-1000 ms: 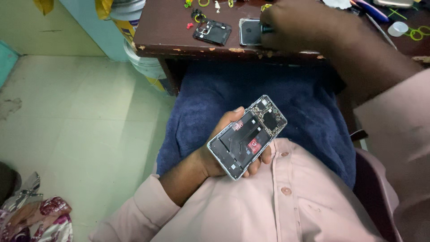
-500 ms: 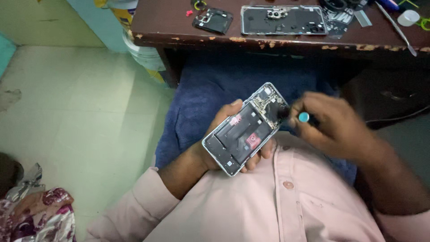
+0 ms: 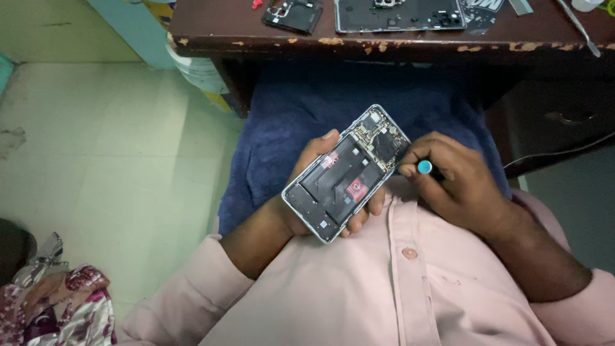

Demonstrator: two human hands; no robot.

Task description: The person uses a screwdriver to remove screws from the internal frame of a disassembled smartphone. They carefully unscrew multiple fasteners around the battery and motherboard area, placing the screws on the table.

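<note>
Left grip [image 3: 307, 205] clasps opened phone [image 3: 346, 173], long axis diagonal; right grip [image 3: 458, 182] pinches screwdriver [image 3: 424, 167].

Phone repair bench [image 3: 384, 40], parts [image 3: 400, 14] strewn.

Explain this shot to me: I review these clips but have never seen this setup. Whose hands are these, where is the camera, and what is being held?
The camera sits on a person's head and looks down, so you see their own lap and pink shirt. Their left hand cradles an opened phone, back cover off, with battery and circuit board showing. Their right hand pinches a small tool with a teal cap against the phone's upper end. Ahead is a worn brown table, carrying a dark phone back panel and a smaller black part. A blue cloth covers the lap.
</note>
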